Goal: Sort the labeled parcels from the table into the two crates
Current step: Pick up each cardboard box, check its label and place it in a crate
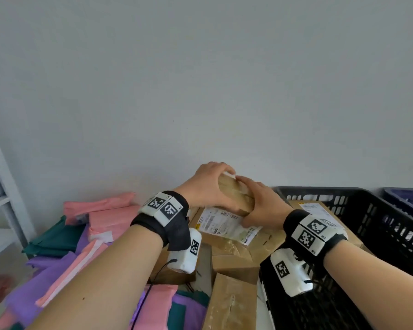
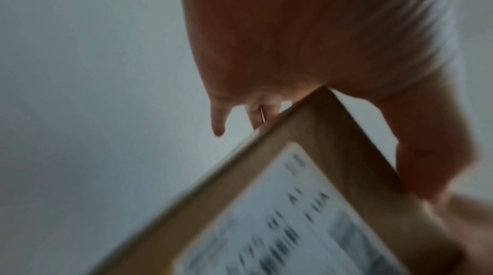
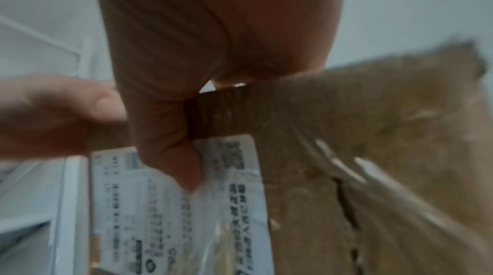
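While you're holding the small cardboard parcel (image 1: 234, 194) up at 12 o'clock w/ both hands, your left hand (image 1: 205, 184) is gripping its far-left end, fingers (image 2: 218, 119) curling over the top edge, and your right hand (image 1: 262, 203) is clamping the near-right end, thumb pressing on its white label (image 3: 165, 205). Parcel's hanging clear above the brown boxes (image 1: 234, 253) piled on the bench. Black crate (image 1: 372, 210) is sitting at 3 o'clock w/ a labeled box inside; blue crate (image 1: 408, 198) is just beyond it. Pink, purple & green mailers (image 1: 81, 239) are lying heaped at 9 o'clock.
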Available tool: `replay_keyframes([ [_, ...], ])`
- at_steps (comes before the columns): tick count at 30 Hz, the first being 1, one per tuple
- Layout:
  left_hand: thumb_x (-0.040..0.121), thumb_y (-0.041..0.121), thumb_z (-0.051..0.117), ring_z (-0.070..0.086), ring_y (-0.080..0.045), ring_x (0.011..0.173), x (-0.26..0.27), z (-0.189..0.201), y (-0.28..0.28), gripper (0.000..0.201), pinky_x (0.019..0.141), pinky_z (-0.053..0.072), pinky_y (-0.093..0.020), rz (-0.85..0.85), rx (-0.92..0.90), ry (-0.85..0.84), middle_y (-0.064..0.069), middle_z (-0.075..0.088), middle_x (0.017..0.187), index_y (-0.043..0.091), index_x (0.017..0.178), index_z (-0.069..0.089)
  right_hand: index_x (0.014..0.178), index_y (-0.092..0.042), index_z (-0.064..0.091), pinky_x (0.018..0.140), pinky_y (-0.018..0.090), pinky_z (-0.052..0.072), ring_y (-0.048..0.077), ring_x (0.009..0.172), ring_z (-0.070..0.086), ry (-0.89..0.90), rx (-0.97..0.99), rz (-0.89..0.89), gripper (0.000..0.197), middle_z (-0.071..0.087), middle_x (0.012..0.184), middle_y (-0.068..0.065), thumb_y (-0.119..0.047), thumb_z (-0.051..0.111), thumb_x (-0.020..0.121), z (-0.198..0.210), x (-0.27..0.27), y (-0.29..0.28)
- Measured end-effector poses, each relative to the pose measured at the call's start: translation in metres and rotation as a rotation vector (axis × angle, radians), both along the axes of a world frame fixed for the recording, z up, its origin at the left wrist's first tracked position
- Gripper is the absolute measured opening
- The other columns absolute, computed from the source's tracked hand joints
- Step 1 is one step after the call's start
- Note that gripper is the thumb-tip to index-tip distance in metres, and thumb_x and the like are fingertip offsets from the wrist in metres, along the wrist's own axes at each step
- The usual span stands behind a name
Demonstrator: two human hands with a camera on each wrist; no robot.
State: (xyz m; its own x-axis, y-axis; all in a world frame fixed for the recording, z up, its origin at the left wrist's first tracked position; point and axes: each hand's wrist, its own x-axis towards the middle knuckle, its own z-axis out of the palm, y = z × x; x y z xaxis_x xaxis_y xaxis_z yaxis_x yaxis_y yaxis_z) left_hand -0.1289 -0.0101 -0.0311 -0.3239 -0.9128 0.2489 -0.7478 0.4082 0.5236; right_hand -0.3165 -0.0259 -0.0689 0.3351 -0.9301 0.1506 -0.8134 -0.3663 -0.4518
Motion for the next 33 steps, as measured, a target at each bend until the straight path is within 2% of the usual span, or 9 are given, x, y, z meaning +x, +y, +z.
replay_keyframes([
  [4,0.078,0.040,0.075,0.031,-0.013,0.134,0.015,-0.007,-0.007,0.070,0.099,0.029,-0.032,0.173,0.086,0.891,0.006,0.034,0.146,0.034,0.139,0.040,0.143,-0.037,0.030,0.080,0.039,0.056,0.026,0.095,0.064,-0.497,0.219,-0.113,0.096,0.058,0.116,0.006,-0.010,0.079,0.065,-0.003,-0.009,-0.003],
  [6,0.075,0.046,0.073,0.027,-0.018,0.140,0.024,-0.018,-0.009,0.080,0.109,0.026,-0.040,0.203,0.261,1.165,0.004,0.032,0.149,0.031,0.144,0.035,0.144,-0.033,0.032,0.079,0.044,0.057,0.031,0.094,0.067,-0.763,0.348,-0.155,0.091,0.065,0.113,0.010,-0.003,0.077,0.069,-0.007,-0.014,-0.006],
  [11,0.054,0.062,0.079,0.038,-0.021,0.134,0.028,-0.043,-0.011,0.106,0.113,0.026,-0.049,0.117,0.496,1.121,0.001,0.041,0.147,0.033,0.146,0.034,0.134,-0.017,0.050,0.090,0.054,0.052,0.037,0.105,0.066,-1.136,0.589,-0.050,0.059,0.069,0.115,0.013,0.003,0.064,0.080,-0.015,-0.012,-0.008],
  [15,0.069,0.042,0.072,0.055,-0.021,0.092,0.020,-0.043,-0.011,0.055,0.084,0.041,-0.036,0.097,0.514,1.162,-0.004,0.063,0.103,0.020,0.118,0.062,0.128,-0.015,0.055,0.095,0.055,0.049,0.039,0.111,0.063,-1.196,0.659,0.043,0.051,0.068,0.118,0.015,0.003,0.063,0.081,-0.023,-0.004,-0.006],
  [18,0.065,0.036,0.066,0.052,-0.020,0.083,0.020,-0.044,-0.011,0.037,0.079,0.039,-0.036,0.096,0.498,1.194,-0.002,0.063,0.086,0.023,0.099,0.067,0.130,-0.016,0.054,0.097,0.057,0.047,0.038,0.112,0.062,-1.174,0.660,0.062,0.064,0.067,0.120,0.015,-0.003,0.069,0.069,-0.029,-0.003,-0.011],
  [21,0.064,0.033,0.067,0.052,-0.023,0.088,0.023,-0.047,-0.013,0.034,0.079,0.041,-0.037,0.091,0.495,1.211,-0.004,0.065,0.091,0.025,0.097,0.069,0.128,-0.020,0.057,0.100,0.058,0.045,0.038,0.114,0.061,-1.144,0.643,0.058,0.066,0.067,0.121,0.012,-0.007,0.071,0.065,-0.031,-0.002,-0.015],
  [23,0.061,0.033,0.070,0.056,-0.028,0.097,0.024,-0.050,-0.014,0.039,0.091,0.046,-0.044,0.103,0.506,1.228,-0.009,0.065,0.104,0.025,0.099,0.071,0.126,-0.023,0.059,0.101,0.060,0.043,0.038,0.116,0.059,-1.129,0.636,0.047,0.066,0.067,0.121,0.010,-0.010,0.073,0.063,-0.032,-0.001,-0.016],
  [26,0.054,0.034,0.072,0.056,-0.031,0.104,0.026,-0.051,-0.014,0.041,0.104,0.038,-0.054,0.107,0.530,1.256,-0.011,0.064,0.110,0.026,0.094,0.074,0.125,-0.027,0.060,0.100,0.060,0.043,0.038,0.118,0.058,-1.122,0.636,0.033,0.068,0.067,0.121,0.009,-0.012,0.077,0.060,-0.033,0.002,-0.016],
  [33,0.060,0.032,0.068,0.055,-0.032,0.108,0.029,-0.050,-0.010,0.032,0.106,0.035,-0.057,0.103,0.553,1.264,-0.011,0.063,0.111,0.026,0.091,0.075,0.125,-0.028,0.059,0.098,0.058,0.047,0.034,0.116,0.060,-1.120,0.637,0.034,0.070,0.068,0.120,0.006,-0.011,0.077,0.060,-0.033,0.005,-0.015],
])
